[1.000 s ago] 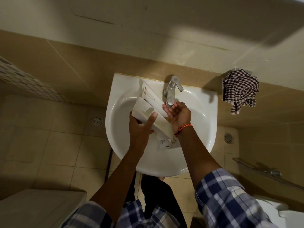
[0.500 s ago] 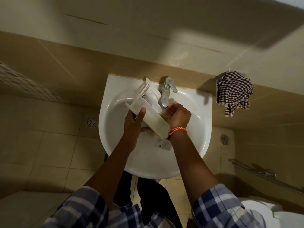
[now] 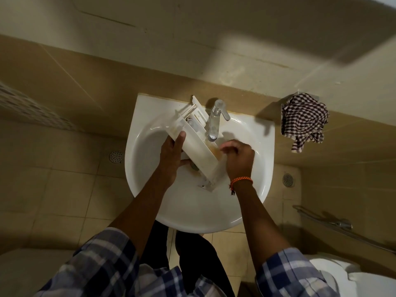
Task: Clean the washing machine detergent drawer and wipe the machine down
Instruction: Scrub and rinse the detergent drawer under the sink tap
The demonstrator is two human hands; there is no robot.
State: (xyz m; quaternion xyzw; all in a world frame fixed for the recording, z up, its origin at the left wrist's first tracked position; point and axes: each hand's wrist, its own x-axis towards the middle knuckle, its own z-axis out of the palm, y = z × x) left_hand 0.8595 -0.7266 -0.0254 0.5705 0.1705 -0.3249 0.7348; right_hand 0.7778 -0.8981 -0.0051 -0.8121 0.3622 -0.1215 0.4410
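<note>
A long white detergent drawer (image 3: 198, 146) lies slanted across the white wash basin (image 3: 147, 189), its far end under the chrome tap (image 3: 215, 121). My left hand (image 3: 172, 153) grips the drawer's left side, thumb along its wall. My right hand (image 3: 237, 156) sits at the drawer's right edge beside a brownish stain inside it, fingers curled and blurred. Whether they hold anything is hidden.
A checked cloth (image 3: 304, 121) hangs on the wall right of the basin. Floor drains (image 3: 115, 157) lie on the tiled floor either side. A toilet (image 3: 353, 277) and a spray hose (image 3: 340, 224) are at the lower right. A pale flat-topped unit (image 3: 27, 271) shows at lower left.
The drawer has been tilted so its open inside faces up. My right hand slid down along its right edge, away from the tap. The view shifted slightly.
</note>
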